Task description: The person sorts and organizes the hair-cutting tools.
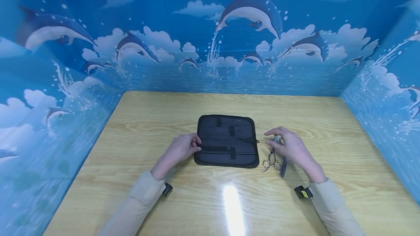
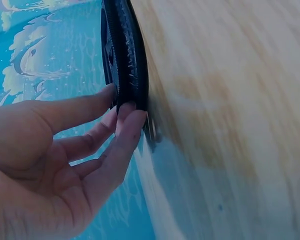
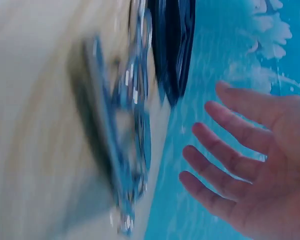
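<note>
A black zip case (image 1: 226,141) lies open on the table, with elastic loops and a pocket strip on its inner face. At its left edge my left hand (image 1: 181,148) pinches the rim; in the left wrist view the thumb is on one side of the case (image 2: 127,55) and fingers are on the other. To the right of the case, a pair of steel hair scissors (image 1: 271,161) lies beside a slim dark tool (image 1: 283,168), partly hidden under my right hand (image 1: 290,148). That hand hovers there with fingers spread; the right wrist view shows its palm (image 3: 285,175) bare.
The wood-grain table (image 1: 157,115) is bounded at the back and sides by blue dolphin-print sheets (image 1: 190,46). A bright light reflection (image 1: 233,207) falls in front of the case. Each wrist wears a small dark camera (image 1: 303,192).
</note>
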Demonstrator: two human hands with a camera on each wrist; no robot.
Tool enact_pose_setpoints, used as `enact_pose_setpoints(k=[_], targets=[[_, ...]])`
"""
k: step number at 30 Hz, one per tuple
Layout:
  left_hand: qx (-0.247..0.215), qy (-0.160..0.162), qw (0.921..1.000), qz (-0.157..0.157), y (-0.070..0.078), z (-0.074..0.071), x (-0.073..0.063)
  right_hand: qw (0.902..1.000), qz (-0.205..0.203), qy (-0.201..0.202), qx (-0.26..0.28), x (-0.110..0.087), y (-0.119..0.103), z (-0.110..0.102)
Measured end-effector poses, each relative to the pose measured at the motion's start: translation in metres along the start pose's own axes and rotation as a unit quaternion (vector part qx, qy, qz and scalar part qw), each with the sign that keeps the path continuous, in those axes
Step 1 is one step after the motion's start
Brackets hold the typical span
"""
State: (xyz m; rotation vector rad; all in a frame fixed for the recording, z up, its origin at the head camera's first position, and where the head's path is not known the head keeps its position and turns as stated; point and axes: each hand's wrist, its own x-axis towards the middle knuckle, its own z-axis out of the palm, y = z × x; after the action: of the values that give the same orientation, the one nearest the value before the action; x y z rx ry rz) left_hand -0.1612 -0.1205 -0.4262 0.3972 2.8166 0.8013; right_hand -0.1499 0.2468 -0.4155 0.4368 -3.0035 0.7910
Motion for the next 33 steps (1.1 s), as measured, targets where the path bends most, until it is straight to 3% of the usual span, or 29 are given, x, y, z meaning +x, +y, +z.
enact_pose_setpoints(k=[5, 12, 33], targets=[[-0.020, 0.008, 0.9996, -0.015, 0.000, 0.001, 0.000, 0.9982, 0.033, 0.024, -0.044, -0.003, 0.020, -0.014], [-0.046, -0.003, 0.9979, -0.045, 0.002, 0.002, 0.000, 0.9941, 0.058, -0.026, -0.088, -0.004, 0.043, -0.016], [-0.032, -0.011, 0.9976, -0.060, 0.003, 0.003, 0.003, 0.9911, 0.101, -0.080, -0.036, 0.010, 0.049, -0.012]])
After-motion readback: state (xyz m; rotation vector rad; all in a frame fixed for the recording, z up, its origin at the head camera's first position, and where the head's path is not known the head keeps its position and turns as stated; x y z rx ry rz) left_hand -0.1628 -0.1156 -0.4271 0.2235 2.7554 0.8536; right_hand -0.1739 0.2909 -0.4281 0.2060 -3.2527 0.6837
